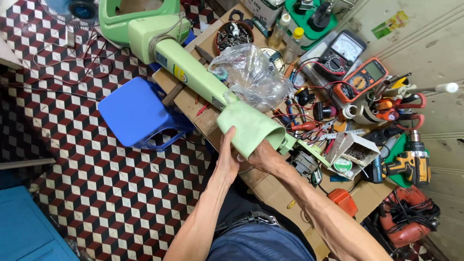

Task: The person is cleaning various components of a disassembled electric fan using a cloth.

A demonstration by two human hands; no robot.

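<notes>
- The left hand [227,157] lies flat with fingers stretched against the near side of the pale green plastic motor housing [250,126], pressing it but not wrapped round it
- The right hand [263,157] cups the underside of the same housing at its open round end, fingers curled beneath it in a hold
- That housing is the wide end of a long pale green plastic appliance [188,65], which lies slanted across the wooden surface [270,186] with its looped handle jutting past the far edge, over the chequered tile floor [96,183]
- A blue plastic stool [133,111] stands on the floor just beside the surface, left of the appliance
- A crumpled clear plastic bag [253,75] rests against the appliance shaft, just beyond the housing
- To the right lie an open cardboard box [355,150], a yellow and black cordless drill [411,164] and an orange corded power tool [408,217]
- Farther off sit an orange digital multimeter [362,79], a black analogue meter [340,55] and a round bowl of small metal parts [233,35]
</notes>
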